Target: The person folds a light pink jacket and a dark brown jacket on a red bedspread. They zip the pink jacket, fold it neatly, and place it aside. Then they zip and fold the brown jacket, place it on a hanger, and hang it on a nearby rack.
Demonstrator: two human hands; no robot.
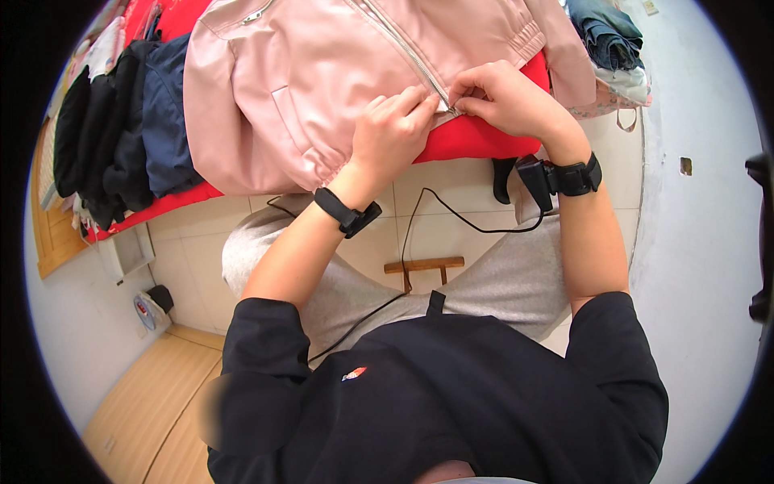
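Note:
A pink jacket [330, 73] lies spread on a red cloth [476, 139], its front facing up. Its metal zipper [407, 50] runs slantwise down to the bottom hem, where both hands meet. With fingers curled and pinched, my left hand [391, 133] grips the hem beside the zipper's lower end. Just right of it, my right hand [506, 101] pinches at the bottom of the zipper with thumb and forefinger. The fingertips nearly touch each other. Whether the right fingers hold the zipper's end or its slider is too small to tell.
Folded dark clothes [121, 129] line the left of the red cloth. Folded jeans [609, 36] sit at the far right near the white wall [701, 242]. A black cable [459, 222] hangs from my right wrist strap across my lap. Below stands a wooden stool [423, 264].

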